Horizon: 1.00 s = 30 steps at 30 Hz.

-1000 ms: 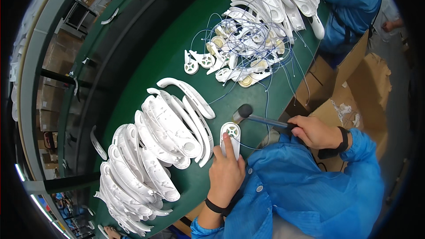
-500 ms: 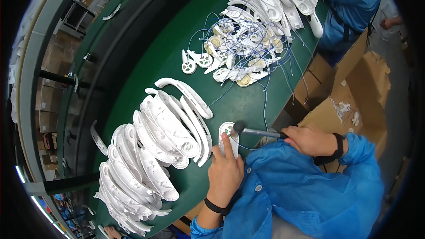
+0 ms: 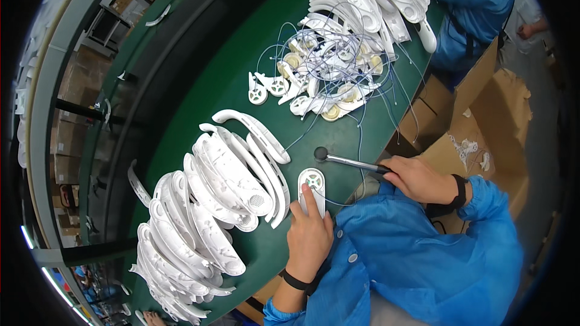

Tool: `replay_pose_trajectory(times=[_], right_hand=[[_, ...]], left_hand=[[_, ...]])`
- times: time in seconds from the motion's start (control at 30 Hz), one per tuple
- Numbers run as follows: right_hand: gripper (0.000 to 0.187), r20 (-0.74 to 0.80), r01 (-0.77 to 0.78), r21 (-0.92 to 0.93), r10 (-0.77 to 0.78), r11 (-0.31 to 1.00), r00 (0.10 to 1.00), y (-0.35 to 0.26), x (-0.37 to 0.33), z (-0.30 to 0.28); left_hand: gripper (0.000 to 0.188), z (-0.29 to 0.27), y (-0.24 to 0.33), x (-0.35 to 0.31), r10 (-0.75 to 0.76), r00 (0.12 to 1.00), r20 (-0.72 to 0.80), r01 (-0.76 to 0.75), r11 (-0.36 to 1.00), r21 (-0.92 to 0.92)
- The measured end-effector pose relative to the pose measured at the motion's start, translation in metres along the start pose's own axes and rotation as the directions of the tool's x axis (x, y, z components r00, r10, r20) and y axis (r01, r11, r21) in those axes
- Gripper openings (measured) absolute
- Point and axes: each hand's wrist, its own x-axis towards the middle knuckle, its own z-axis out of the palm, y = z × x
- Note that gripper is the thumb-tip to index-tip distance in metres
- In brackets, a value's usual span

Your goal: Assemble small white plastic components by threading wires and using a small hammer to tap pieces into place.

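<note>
My right hand (image 3: 420, 179) is closed round the dark grip of a small hammer (image 3: 353, 162). The hammer has a metal shaft and a round black head, which is up and to the right of a white plastic part (image 3: 313, 176). That part is oblong with a rounded end and a spoked wheel, and a thin blue wire runs from it toward my jacket. With its index finger stretched onto the part, my left hand (image 3: 308, 235) holds it against the green tabletop (image 3: 284, 238); the thumb lies along its other side.
Curved white shells (image 3: 199, 205) stand stacked to the left. Farther back lies a tangle of wired white parts (image 3: 338, 66), with more shells (image 3: 368, 0) behind. An open cardboard box (image 3: 495, 127) stands right of the table. A co-worker in blue (image 3: 474, 18) is at far right.
The hammer head has lifted off the white part and moved up and slightly left, uncovering the spoked wheel. My right hand rose with it; my left hand stays on the part.
</note>
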Motion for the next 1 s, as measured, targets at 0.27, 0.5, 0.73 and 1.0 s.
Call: replay_pose_trajectory(times=[0.27,0.5,0.73,1.0], right_hand=[[0.029,-0.138,0.194,-0.308,-0.246,0.931,0.959,-0.012,0.057,-0.001],[0.068,0.327,0.235,0.429,-0.393,0.872,0.86,-0.049,0.065,0.019],[0.044,0.555,-0.061,0.632,-0.396,0.773,0.731,-0.078,0.074,0.041],[0.029,0.039,0.482,0.222,-0.501,0.848,0.864,-0.089,0.1,0.042]], left_hand=[[0.085,-0.016,-0.003,-0.017,-0.039,0.997,-0.072,0.017,0.957,-0.291],[0.096,-0.032,-0.011,-0.017,-0.138,0.905,-0.402,-0.236,0.623,-0.746],[0.095,-0.087,-0.016,0.014,-0.3,0.885,-0.355,-0.316,0.171,-0.933],[0.084,-0.089,-0.012,0.022,-0.177,0.973,-0.149,-0.075,0.367,-0.927]])
